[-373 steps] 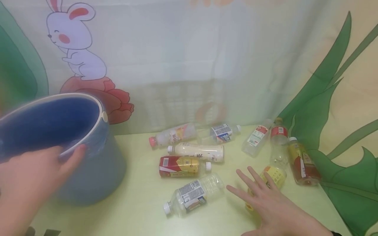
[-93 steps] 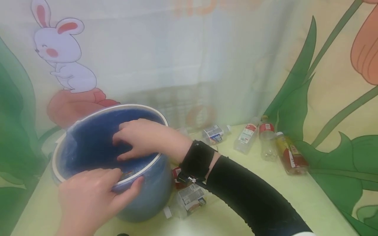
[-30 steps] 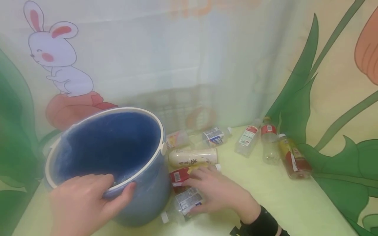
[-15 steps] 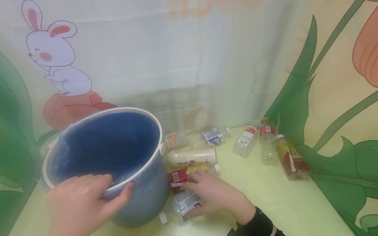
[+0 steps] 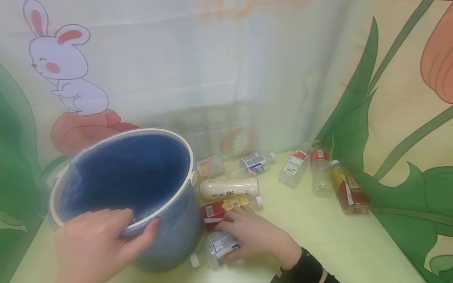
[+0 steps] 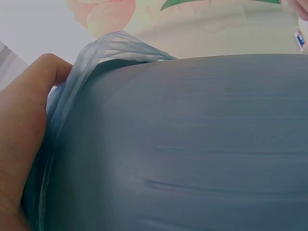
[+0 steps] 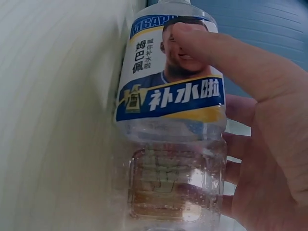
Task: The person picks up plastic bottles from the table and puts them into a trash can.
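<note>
My left hand (image 5: pixel 102 239) grips the near rim of a blue bucket (image 5: pixel 177 224), thumb outside and fingers over the edge. In the left wrist view, a thin clear plastic liner (image 6: pixel 101 53) folds over the bucket's edge by that hand. My right hand (image 5: pixel 255 232) holds a clear plastic bottle (image 5: pixel 223 245) lying beside the bucket, its white cap towards it. Seen from the right wrist, the thumb presses on the label (image 7: pixel 183 103) while the fingers curl round the far side. A red and yellow labelled bottle (image 5: pixel 216 212) lies just behind those fingers.
A cream bottle (image 5: pixel 230 188), a pink-labelled bottle (image 5: pixel 210 167) and a blue-and-white labelled bottle (image 5: pixel 255 163) lie farther back. To the right are two clear bottles (image 5: pixel 294 167) (image 5: pixel 320 169) and one with dark red liquid (image 5: pixel 350 190). A printed curtain (image 5: pixel 276 78) hangs behind the table.
Since the earliest frame the bucket has moved right and the yellow bottle has left the table. My right hand has come from over the bucket to the clear bottle. Little moved in the last second.
</note>
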`<state>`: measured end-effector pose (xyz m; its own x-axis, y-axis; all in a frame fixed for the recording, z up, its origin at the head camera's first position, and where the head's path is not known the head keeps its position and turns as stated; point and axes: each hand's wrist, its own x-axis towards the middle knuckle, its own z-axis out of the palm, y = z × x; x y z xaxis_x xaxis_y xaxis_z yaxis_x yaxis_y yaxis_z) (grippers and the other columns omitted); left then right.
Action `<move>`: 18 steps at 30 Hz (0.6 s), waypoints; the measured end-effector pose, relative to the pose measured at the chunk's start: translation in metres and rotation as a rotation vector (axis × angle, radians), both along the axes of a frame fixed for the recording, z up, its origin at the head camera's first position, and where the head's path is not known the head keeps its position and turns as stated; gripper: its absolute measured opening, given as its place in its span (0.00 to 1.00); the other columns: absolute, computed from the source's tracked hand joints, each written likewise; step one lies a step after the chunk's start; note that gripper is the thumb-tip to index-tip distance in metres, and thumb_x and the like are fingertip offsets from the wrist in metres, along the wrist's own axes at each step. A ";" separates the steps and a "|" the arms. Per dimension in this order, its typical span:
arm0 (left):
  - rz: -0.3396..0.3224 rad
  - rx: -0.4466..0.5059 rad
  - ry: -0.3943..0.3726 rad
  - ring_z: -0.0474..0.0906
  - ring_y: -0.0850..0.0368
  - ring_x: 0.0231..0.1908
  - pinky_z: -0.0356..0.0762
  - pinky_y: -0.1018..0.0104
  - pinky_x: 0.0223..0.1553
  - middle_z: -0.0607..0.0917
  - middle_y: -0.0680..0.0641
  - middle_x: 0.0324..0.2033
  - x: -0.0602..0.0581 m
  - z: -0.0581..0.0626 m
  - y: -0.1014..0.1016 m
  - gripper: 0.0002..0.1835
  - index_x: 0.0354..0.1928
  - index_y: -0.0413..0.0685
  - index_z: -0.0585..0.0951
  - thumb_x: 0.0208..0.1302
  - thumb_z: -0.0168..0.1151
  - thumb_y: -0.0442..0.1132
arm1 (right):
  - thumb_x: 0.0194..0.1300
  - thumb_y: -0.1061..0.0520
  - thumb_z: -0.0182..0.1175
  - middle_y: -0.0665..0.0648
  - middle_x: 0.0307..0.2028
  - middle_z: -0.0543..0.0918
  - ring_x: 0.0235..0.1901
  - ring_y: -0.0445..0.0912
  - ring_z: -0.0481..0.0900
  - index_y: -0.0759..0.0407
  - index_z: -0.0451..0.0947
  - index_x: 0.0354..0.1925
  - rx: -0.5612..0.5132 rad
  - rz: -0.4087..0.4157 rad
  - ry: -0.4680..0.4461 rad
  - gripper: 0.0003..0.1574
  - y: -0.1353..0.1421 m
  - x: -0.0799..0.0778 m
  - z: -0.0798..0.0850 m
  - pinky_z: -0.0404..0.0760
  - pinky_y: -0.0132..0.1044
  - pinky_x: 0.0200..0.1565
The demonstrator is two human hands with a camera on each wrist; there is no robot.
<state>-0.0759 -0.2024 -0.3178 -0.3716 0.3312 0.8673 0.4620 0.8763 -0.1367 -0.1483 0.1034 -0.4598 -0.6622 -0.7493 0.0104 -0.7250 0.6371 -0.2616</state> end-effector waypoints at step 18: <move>0.013 0.008 -0.018 0.46 0.63 0.16 0.37 0.67 0.24 0.54 0.60 0.15 -0.001 -0.004 -0.001 0.33 0.17 0.59 0.55 0.73 0.49 0.69 | 0.58 0.28 0.79 0.45 0.60 0.82 0.64 0.46 0.76 0.40 0.79 0.69 0.018 -0.009 0.023 0.46 -0.006 -0.003 -0.020 0.72 0.48 0.67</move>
